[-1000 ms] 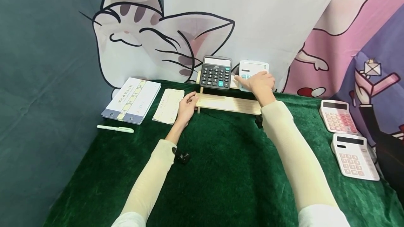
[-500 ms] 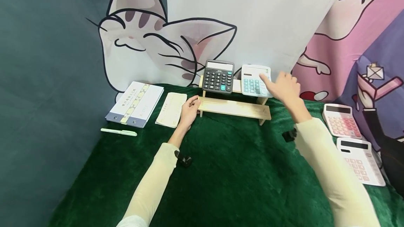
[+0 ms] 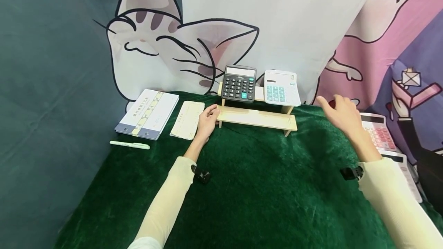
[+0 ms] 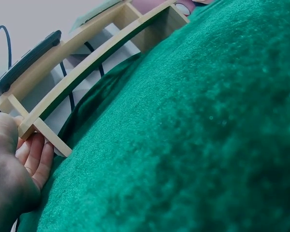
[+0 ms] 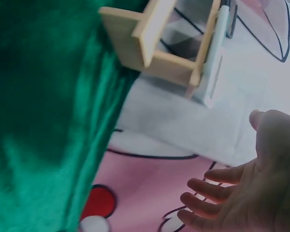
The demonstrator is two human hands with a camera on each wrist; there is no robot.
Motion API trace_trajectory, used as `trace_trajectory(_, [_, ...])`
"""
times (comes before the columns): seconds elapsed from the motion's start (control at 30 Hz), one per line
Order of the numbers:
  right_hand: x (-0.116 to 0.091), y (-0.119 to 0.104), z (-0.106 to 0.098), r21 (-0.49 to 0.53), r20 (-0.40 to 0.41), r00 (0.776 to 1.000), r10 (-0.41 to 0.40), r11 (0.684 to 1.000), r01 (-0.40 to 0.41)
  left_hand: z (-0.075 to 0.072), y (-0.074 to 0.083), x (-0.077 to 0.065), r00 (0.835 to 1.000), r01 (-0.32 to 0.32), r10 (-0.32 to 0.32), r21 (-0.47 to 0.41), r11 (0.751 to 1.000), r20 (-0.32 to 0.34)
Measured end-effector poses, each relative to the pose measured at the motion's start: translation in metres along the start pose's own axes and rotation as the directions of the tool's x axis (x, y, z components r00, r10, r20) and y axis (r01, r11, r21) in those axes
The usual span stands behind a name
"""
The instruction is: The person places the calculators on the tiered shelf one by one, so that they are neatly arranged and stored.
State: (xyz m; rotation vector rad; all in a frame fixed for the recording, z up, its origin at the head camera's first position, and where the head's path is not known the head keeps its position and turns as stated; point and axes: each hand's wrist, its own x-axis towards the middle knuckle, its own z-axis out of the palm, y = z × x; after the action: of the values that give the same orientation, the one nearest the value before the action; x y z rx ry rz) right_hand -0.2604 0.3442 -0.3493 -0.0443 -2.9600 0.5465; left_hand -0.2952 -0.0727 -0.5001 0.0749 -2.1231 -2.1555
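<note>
My left hand (image 3: 207, 121) holds the left end of a two-step wooden rack (image 3: 257, 118). In the left wrist view its thumb lies at the corner of the lower board (image 4: 82, 77), with the fingers curled behind the side piece. On the upper step lean a black calculator (image 3: 238, 83) and, right of it, a white calculator (image 3: 282, 87) with light blue keys. Off to the right, my right hand (image 3: 342, 116) hangs in the air with fingers spread, touching nothing. The right wrist view shows it apart from the rack's right end (image 5: 150, 53).
Left of the rack lie a paper pad (image 3: 188, 120), a thick ledger book (image 3: 149, 113) and a pale green pen (image 3: 129, 145). At the right edge a pink-keyed calculator (image 3: 380, 131) and another white calculator (image 3: 412, 176) are partly hidden by my right arm. Green velvet cloth (image 3: 263, 187) covers the table.
My right hand has left the white calculator on the upper step and moved right, toward the calculators at the table's right side. The left hand has stayed on the rack.
</note>
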Motion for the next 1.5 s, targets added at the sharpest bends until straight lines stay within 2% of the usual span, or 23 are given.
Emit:
trace_trajectory(0.1, [-0.011, 0.018, 0.007, 0.02, 0.006, 1.0, -0.003, 1.0, 0.003, -0.001, 0.0, -0.002, 1.0, 0.007, -0.007, 0.004, 1.0, -0.003])
trace_trajectory(0.3, [-0.035, 0.063, 0.02, 0.013, 0.024, 0.999, 0.048, 0.999, -0.048, -0.002, 0.001, -0.004, 1.0, 0.004, -0.004, -0.007, 1.0, -0.006])
trace_trajectory(0.43, [-0.051, 0.096, 0.026, -0.009, -0.05, 0.997, 0.054, 0.998, -0.055, -0.001, 0.003, -0.003, 1.0, 0.001, -0.001, -0.012, 1.0, 0.001])
trace_trajectory(0.53, [-0.062, 0.117, 0.031, -0.011, -0.075, 0.994, 0.075, 0.997, -0.076, 0.0, 0.004, -0.002, 1.0, 0.004, -0.004, -0.005, 1.0, 0.001])
trace_trajectory(0.67, [-0.073, 0.138, 0.034, -0.021, -0.058, 0.989, 0.138, 0.99, -0.139, 0.0, 0.004, 0.0, 1.0, 0.004, -0.004, -0.005, 1.0, 0.002])
trace_trajectory(0.87, [-0.089, 0.157, 0.031, -0.071, -0.034, 0.966, 0.255, 0.964, -0.257, -0.001, 0.003, -0.001, 1.0, 0.009, -0.009, -0.002, 1.0, 0.0])
trace_trajectory(1.0, [-0.099, 0.167, 0.029, -0.115, 0.001, 0.93, 0.368, 0.924, -0.365, -0.001, 0.002, 0.0, 1.0, 0.008, -0.008, -0.004, 1.0, 0.005])
trace_trajectory(1.17, [-0.109, 0.18, 0.031, -0.167, 0.056, 0.862, 0.504, 0.856, -0.49, -0.001, 0.002, 0.001, 1.0, 0.004, -0.004, -0.002, 1.0, 0.007])
trace_trajectory(1.33, [-0.116, 0.192, 0.029, -0.218, 0.152, 0.804, 0.575, 0.813, -0.54, -0.002, 0.002, 0.0, 1.0, 0.008, -0.008, -0.003, 1.0, 0.004])
trace_trajectory(1.5, [-0.117, 0.201, 0.027, -0.264, 0.204, 0.765, 0.61, 0.787, -0.557, -0.002, 0.003, 0.0, 1.0, 0.007, -0.007, 0.001, 1.0, 0.004])
